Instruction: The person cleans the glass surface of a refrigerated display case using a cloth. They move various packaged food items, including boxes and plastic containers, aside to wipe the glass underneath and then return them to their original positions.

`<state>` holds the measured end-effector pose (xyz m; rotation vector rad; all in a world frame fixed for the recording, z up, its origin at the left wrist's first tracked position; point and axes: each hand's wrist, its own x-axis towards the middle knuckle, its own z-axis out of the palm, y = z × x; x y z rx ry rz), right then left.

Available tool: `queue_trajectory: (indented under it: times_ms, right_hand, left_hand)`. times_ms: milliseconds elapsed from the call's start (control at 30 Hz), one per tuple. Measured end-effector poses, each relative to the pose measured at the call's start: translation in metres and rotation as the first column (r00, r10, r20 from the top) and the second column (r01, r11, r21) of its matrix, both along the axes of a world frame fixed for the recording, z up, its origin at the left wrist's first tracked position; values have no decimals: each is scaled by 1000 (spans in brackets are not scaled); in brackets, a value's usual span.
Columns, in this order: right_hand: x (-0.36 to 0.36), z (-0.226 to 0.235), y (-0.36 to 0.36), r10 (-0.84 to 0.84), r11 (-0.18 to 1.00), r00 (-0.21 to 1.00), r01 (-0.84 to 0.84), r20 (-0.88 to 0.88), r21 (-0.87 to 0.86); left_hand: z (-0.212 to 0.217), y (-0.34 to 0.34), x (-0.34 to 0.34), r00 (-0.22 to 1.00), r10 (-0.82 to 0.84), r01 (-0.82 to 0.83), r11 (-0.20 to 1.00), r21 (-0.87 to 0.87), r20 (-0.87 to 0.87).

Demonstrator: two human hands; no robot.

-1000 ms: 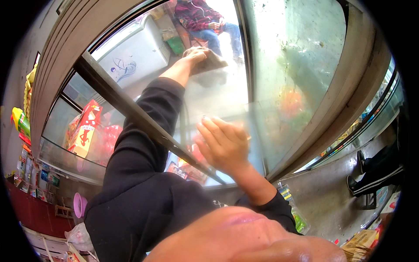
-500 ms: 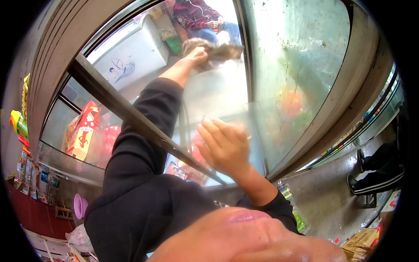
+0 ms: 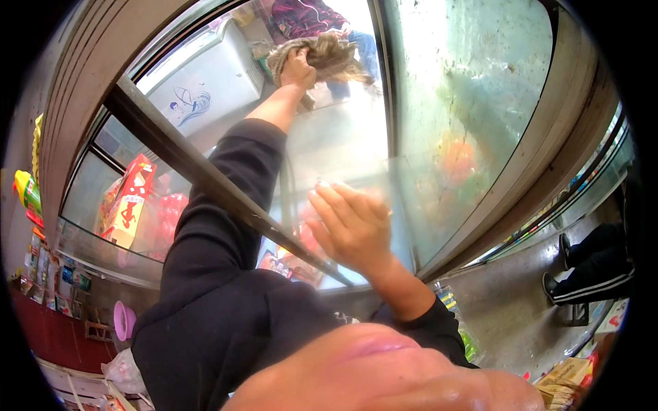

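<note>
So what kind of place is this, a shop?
Probably a small shop. Glass doors look out on a white chest freezer, red boxed goods stand behind the glass, and packets fill shelves at the left.

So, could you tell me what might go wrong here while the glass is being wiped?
The left hand stretches far up with the rag, so it may slip off the glass pane. The right hand presses flat on the same pane and could smear it.

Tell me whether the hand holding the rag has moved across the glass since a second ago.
Yes. The left hand with the rag has slid to the right along the glass, closer to the vertical door frame.
</note>
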<state>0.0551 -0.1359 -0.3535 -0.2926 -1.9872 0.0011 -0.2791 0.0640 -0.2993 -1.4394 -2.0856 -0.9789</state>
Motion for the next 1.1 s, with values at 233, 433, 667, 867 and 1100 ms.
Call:
queue_trajectory:
  times_ms: [233,433,667,867,1100]
  right_hand:
    - [-1,3,-14,88,996,996,-89,-14,-23]
    - [1,0,5,2,1000,1000,-2,19,-10]
    - [-1,2,-3,-10,1000,1000,9,23,15]
    - [-6,-1,-2,-30,999,999,29,43,27]
    - [-7,0,-4,-27,999,998,26,51,20]
  left_hand:
    - [-57,2,-119,962,125,-216,894,-393,-244]
    - [-4,12,6,999,50,-49,995,-83,14]
    - [-5,1,-4,1000,10,-13,995,-102,-27]
    - [-4,8,-20,950,179,-238,945,223,256]
    - [-5,14,-56,727,292,-619,671,409,621]
